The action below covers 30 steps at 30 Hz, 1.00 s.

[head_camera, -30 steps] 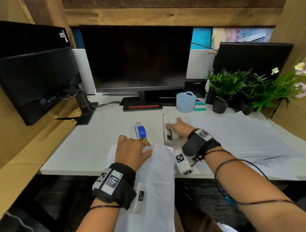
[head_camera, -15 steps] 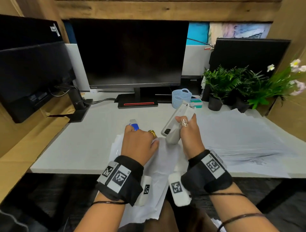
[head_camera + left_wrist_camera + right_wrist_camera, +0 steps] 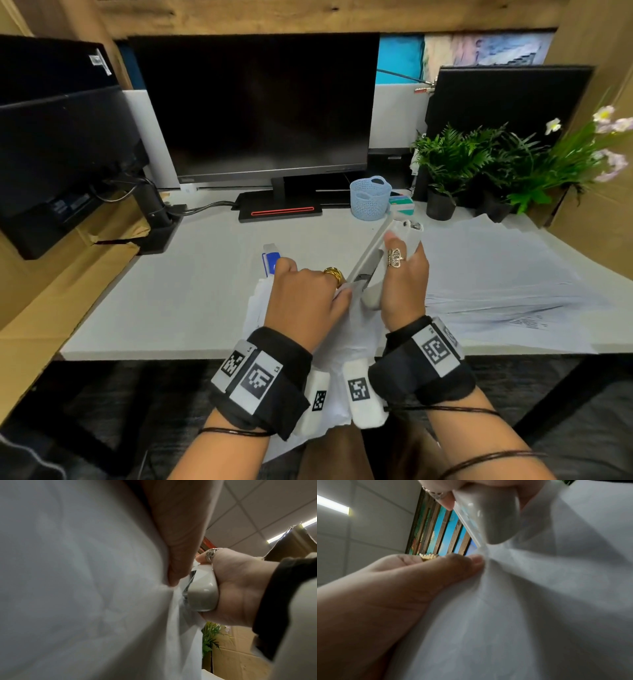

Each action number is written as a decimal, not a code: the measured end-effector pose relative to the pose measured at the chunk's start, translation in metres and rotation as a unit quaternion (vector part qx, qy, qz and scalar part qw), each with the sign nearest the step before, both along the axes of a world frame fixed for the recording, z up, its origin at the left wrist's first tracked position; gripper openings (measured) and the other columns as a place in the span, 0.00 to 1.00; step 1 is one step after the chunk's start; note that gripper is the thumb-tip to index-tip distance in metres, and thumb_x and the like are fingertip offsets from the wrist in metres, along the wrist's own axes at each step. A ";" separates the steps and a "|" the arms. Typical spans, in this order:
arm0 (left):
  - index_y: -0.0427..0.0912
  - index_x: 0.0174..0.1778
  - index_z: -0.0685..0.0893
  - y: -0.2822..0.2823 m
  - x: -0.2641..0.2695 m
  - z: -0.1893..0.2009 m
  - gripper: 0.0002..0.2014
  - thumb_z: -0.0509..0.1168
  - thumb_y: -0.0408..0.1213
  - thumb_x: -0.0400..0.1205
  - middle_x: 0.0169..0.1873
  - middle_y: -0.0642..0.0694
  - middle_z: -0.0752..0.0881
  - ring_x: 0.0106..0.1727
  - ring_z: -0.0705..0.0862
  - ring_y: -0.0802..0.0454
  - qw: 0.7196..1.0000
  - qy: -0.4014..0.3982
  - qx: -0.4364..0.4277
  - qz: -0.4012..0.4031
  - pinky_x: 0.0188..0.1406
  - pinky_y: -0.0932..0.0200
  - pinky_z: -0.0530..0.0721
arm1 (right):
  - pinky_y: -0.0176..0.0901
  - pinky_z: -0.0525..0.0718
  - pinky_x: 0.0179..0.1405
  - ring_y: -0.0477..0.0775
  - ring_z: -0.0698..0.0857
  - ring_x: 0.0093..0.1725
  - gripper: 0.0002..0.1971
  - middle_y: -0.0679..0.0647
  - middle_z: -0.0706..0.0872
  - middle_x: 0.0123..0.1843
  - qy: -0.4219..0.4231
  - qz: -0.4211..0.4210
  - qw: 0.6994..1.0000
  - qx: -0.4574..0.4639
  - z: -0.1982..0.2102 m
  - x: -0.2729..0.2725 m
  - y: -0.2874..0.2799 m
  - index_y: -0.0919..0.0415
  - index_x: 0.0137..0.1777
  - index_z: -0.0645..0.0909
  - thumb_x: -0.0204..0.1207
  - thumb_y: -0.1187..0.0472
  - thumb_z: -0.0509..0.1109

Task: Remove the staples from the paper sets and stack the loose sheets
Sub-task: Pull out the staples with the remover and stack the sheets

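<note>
Low in the centre of the head view, the left hand point(image 3: 305, 301) pinches the top corner of a stapled paper set point(image 3: 356, 329), thumb and fingers clenched on the corner; the rest of the set hangs down toward the bottom edge of the frame, off the desk. Just right of it, the right hand point(image 3: 402, 284) is wrapped round a pale grey stapler point(image 3: 373, 260), whose long axis slants from lower left to upper right. Its lower end meets the pinched corner, so the paper corner lies directly left of and below the right grip (in both wrist views the sheets fan out in creases from exactly that meeting point). No staple can be made out. Which part of the tool touches the corner is also too blurred to tell. My reading is that the coming move turns on that contact: the tool working at the corner while the left pinch holds it.

Beyond the hands a blue-and-white tool point(image 3: 270, 262) lies on the pale desk point(image 3: 191, 284). Loose sheets point(image 3: 496, 284) spread at the right. Farther up stand a blue basket point(image 3: 370, 198), potted plants point(image 3: 455, 164) and a dark monitor point(image 3: 253, 106).
</note>
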<state>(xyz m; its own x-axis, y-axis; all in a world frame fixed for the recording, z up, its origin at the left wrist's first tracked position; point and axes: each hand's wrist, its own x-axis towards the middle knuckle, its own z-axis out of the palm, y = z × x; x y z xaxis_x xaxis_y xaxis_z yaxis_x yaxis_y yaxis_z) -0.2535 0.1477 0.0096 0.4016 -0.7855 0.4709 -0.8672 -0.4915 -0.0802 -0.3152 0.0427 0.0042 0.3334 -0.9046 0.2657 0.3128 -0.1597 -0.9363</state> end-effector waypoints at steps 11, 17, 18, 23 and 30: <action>0.47 0.31 0.84 0.004 -0.006 0.006 0.23 0.53 0.55 0.83 0.18 0.52 0.69 0.23 0.68 0.51 0.998 0.021 0.040 -0.048 0.47 0.54 0.60 | 0.53 0.86 0.51 0.62 0.84 0.50 0.37 0.59 0.83 0.44 -0.059 0.031 0.994 0.081 0.000 0.005 -0.005 0.64 0.56 0.79 0.56 0.33 0.69; 0.49 0.48 0.83 0.011 -0.003 0.004 0.24 0.46 0.59 0.85 0.26 0.52 0.72 0.35 0.72 0.51 0.995 0.047 0.081 -0.024 0.60 0.56 0.58 | 0.68 0.82 0.57 0.64 0.83 0.47 0.30 0.58 0.82 0.40 -0.044 0.073 0.990 0.116 -0.005 0.007 -0.009 0.55 0.45 0.81 0.52 0.31 0.71; 0.48 0.47 0.83 0.011 -0.002 0.004 0.24 0.45 0.58 0.85 0.25 0.52 0.70 0.35 0.72 0.51 0.995 0.041 0.084 -0.022 0.59 0.55 0.58 | 0.69 0.81 0.57 0.64 0.83 0.47 0.31 0.58 0.82 0.40 -0.042 0.082 0.988 0.122 -0.006 0.008 -0.009 0.57 0.46 0.82 0.53 0.31 0.71; 0.46 0.47 0.86 0.013 0.001 -0.001 0.30 0.41 0.59 0.85 0.27 0.51 0.76 0.32 0.72 0.50 0.996 0.048 0.068 -0.032 0.52 0.56 0.55 | 0.54 0.83 0.40 0.60 0.83 0.38 0.41 0.61 0.81 0.37 -0.081 0.130 0.970 0.188 -0.008 0.004 -0.016 0.63 0.58 0.79 0.54 0.31 0.73; 0.44 0.38 0.86 0.011 0.000 -0.005 0.36 0.35 0.60 0.80 0.18 0.53 0.65 0.23 0.62 0.59 0.997 0.051 0.032 -0.052 0.49 0.56 0.55 | 0.57 0.85 0.45 0.62 0.84 0.41 0.43 0.65 0.81 0.42 -0.062 0.097 0.980 0.160 -0.008 0.001 -0.013 0.66 0.61 0.79 0.56 0.30 0.70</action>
